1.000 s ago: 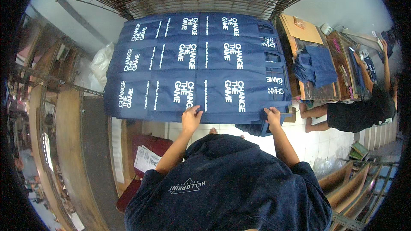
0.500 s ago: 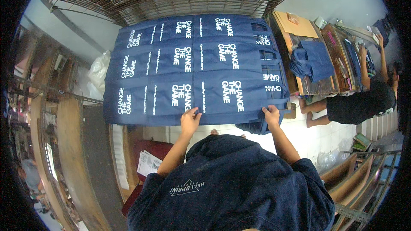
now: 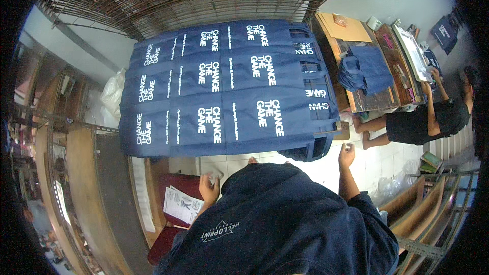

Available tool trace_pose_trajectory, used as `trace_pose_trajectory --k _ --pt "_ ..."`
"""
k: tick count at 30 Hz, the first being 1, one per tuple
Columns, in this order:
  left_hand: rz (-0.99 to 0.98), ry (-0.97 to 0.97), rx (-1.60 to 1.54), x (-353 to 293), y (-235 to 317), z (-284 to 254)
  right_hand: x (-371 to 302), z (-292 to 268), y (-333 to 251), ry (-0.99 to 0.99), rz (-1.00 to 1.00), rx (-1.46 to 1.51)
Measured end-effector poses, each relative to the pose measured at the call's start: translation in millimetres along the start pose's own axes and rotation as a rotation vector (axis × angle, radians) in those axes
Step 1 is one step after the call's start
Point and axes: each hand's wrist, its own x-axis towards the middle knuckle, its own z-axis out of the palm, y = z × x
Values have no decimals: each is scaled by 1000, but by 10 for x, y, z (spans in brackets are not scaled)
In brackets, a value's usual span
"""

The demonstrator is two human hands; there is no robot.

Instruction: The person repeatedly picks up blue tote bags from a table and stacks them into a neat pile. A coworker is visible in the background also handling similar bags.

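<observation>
Navy tote bags (image 3: 193, 97) with white lettering lie flat in overlapping rows on a wide raised surface in front of me. Handle loops (image 3: 309, 66) show along their right side. My left hand (image 3: 209, 188) hovers near my body, off the front edge of the bags, beside a printed paper sheet. It is slightly blurred, with fingers parted and nothing visible in them. Off the bags' right front corner, my right hand (image 3: 347, 157) hangs above the white floor. Its fingers are curled in, and I see nothing held. Neither hand touches the bags.
A wire rack (image 3: 204, 0) spans the far side. At right, another navy bag (image 3: 367, 71) lies on a wooden table (image 3: 374, 103); beyond it, a co-worker (image 3: 428, 122) handles a pale flat frame (image 3: 410, 53). A dark red chair (image 3: 175, 181) bears printed sheets (image 3: 179, 203). Wooden shelving (image 3: 89, 183) stands left.
Both hands have let go of the front bag edge and drawn back toward me, the left one down and left, the right one outward. The co-worker's pale frame has tilted down.
</observation>
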Motion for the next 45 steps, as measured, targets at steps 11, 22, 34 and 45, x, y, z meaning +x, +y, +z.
trace_pose_trajectory --k 11,22,34,45 --pt "-402 -473 -49 -352 -1276 1100 301 137 1297 -1007 257 -196" --pt "-344 -694 194 -158 189 1685 1499 590 951 -929 -160 -177" --pt "-392 -436 133 -821 694 1879 2050 659 2291 -1273 283 -145" --pt "-669 -495 93 -1581 648 2264 2581 1044 2082 -867 -601 242"
